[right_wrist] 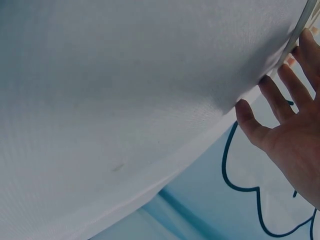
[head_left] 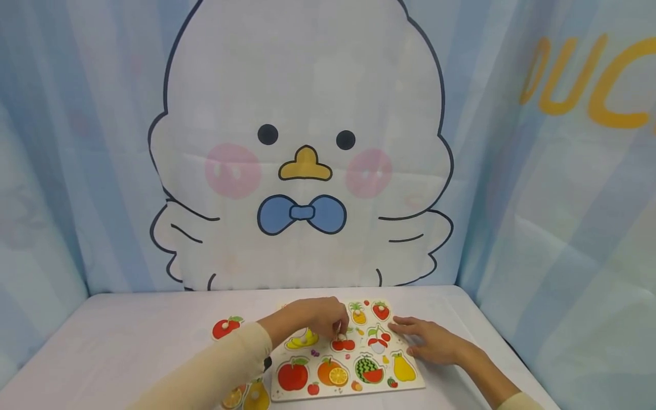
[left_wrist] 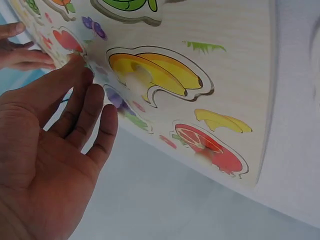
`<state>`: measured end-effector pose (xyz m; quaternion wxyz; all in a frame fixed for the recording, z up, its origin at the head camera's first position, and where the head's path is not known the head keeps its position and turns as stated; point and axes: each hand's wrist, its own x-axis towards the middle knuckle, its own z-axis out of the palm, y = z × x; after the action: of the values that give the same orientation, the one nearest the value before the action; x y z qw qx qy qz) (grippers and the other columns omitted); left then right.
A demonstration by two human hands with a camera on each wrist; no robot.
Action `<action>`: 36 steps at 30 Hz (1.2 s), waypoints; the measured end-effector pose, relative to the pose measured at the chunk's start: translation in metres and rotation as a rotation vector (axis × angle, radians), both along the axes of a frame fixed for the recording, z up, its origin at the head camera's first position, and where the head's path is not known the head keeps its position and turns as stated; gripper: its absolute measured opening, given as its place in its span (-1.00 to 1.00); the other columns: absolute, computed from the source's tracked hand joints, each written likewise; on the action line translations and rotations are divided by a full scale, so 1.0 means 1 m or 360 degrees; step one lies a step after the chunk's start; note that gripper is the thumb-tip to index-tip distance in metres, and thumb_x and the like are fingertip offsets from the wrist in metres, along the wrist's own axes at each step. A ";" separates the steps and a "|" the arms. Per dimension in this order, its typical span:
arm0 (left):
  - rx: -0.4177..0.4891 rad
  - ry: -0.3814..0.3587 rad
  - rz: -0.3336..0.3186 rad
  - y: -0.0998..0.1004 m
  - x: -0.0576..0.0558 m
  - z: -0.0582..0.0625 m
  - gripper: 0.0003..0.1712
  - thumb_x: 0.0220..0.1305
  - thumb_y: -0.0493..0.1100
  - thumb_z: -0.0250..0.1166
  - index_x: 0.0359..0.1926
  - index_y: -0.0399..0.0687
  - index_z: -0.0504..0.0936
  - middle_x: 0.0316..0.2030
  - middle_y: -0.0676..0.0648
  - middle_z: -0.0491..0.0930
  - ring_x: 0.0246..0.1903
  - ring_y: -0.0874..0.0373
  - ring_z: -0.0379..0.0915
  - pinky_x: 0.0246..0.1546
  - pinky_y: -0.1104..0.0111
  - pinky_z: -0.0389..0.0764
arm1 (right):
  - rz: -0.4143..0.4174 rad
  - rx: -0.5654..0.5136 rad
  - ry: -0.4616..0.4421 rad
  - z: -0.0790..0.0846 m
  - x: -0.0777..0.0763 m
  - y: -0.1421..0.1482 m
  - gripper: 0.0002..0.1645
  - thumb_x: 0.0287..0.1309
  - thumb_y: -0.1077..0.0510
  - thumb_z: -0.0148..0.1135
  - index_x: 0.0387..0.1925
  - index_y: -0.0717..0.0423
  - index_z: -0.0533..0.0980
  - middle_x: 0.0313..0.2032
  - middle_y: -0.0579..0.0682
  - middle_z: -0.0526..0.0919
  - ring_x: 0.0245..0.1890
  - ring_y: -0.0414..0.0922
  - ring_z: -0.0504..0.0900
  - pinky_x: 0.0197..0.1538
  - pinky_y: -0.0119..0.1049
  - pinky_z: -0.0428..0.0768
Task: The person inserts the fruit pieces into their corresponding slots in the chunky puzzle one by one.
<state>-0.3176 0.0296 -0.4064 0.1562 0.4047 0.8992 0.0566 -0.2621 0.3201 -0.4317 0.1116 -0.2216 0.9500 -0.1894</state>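
Observation:
A white fruit puzzle board [head_left: 302, 395] lies on the table. Over its middle, my left hand [head_left: 323, 316] pinches the knob of a red cherry piece [head_left: 343, 345] with thumb and fingertips, the piece lying at its place on the board. In the left wrist view, the left hand [left_wrist: 60, 140] has its thumb and index finger together beside the red cherries [left_wrist: 66, 41]. My right hand [head_left: 433, 341] rests at the board's right edge with fingers spread; the right wrist view shows those fingers [right_wrist: 275, 100] extended along the edge. A knobbed banana piece [left_wrist: 155, 75] sits in the board.
Left of the board lie a loose apple piece [head_left: 225, 327], an orange piece [head_left: 234, 397] and a pear piece [head_left: 257, 396]. The board's front row shows an apple [head_left: 292, 376], orange, watermelon [head_left: 369, 370] and pear. Printed curtains [head_left: 307, 256] enclose the table behind and at the sides.

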 end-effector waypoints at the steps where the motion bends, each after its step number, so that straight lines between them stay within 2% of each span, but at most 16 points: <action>1: -0.0017 -0.0005 -0.0005 -0.002 0.000 0.000 -0.81 0.14 -0.23 0.39 -0.28 0.21 0.66 -0.43 0.17 0.51 -0.43 0.31 0.42 -0.34 0.52 0.51 | -0.0002 -0.0008 -0.0005 0.000 0.000 0.000 -0.33 0.16 0.15 0.28 0.32 -0.06 0.37 0.36 0.06 0.31 0.33 0.24 0.24 0.23 0.29 0.23; 6: -0.0061 -0.0058 -0.0030 -0.010 0.000 0.000 -0.61 0.14 -0.28 0.37 -0.09 0.33 0.62 -0.39 0.16 0.51 -0.42 0.29 0.41 -0.36 0.51 0.50 | -0.0008 -0.0006 -0.0005 0.000 0.001 0.001 -0.33 0.16 0.14 0.29 0.32 -0.06 0.37 0.36 0.06 0.31 0.33 0.24 0.23 0.23 0.30 0.22; 10: -0.0059 -0.0077 -0.0032 -0.017 0.003 0.000 -0.54 0.16 -0.26 0.34 0.02 0.36 0.59 -0.38 0.15 0.50 -0.40 0.29 0.39 -0.35 0.50 0.50 | 0.0016 -0.0006 0.0005 0.000 0.001 0.001 -0.34 0.16 0.14 0.28 0.32 -0.05 0.37 0.36 0.07 0.30 0.33 0.24 0.23 0.23 0.30 0.22; 15: -0.0019 -0.0122 -0.0009 -0.025 0.005 0.000 -0.48 0.17 -0.26 0.32 0.10 0.39 0.55 -0.38 0.17 0.48 -0.39 0.29 0.39 -0.35 0.47 0.49 | 0.0045 0.0025 0.0024 0.001 0.000 0.001 -0.34 0.18 0.13 0.27 0.32 -0.02 0.36 0.36 0.08 0.30 0.34 0.23 0.23 0.24 0.27 0.23; 22: 0.0075 -0.0176 -0.0098 -0.035 0.004 0.004 -0.36 0.15 -0.26 0.31 0.21 0.41 0.47 -0.38 0.19 0.50 -0.41 0.30 0.41 -0.36 0.47 0.51 | 0.0056 0.0005 0.0025 0.003 -0.001 0.000 -0.34 0.18 0.15 0.27 0.32 -0.02 0.36 0.36 0.08 0.30 0.34 0.24 0.23 0.24 0.28 0.22; 30: 0.0170 -0.0181 -0.0071 -0.054 0.003 0.005 -0.65 0.16 -0.19 0.35 -0.08 0.36 0.61 -0.42 0.20 0.52 -0.40 0.31 0.41 -0.37 0.48 0.52 | 0.0011 0.0013 0.0029 0.004 0.002 0.000 -0.34 0.17 0.14 0.28 0.32 0.00 0.37 0.37 0.07 0.30 0.35 0.22 0.21 0.25 0.26 0.23; 36: 0.0194 -0.0213 -0.0039 -0.075 0.006 0.001 -0.81 0.14 -0.19 0.37 -0.31 0.28 0.63 -0.46 0.19 0.51 -0.45 0.31 0.40 -0.40 0.48 0.52 | 0.0007 -0.0014 0.0004 0.001 0.002 0.001 -0.34 0.16 0.14 0.28 0.32 -0.01 0.37 0.37 0.07 0.29 0.36 0.23 0.20 0.25 0.27 0.21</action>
<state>-0.3113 -0.0453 -0.4058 0.1918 0.4199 0.8766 0.1362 -0.2602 0.3208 -0.4303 0.1099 -0.2245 0.9488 -0.1932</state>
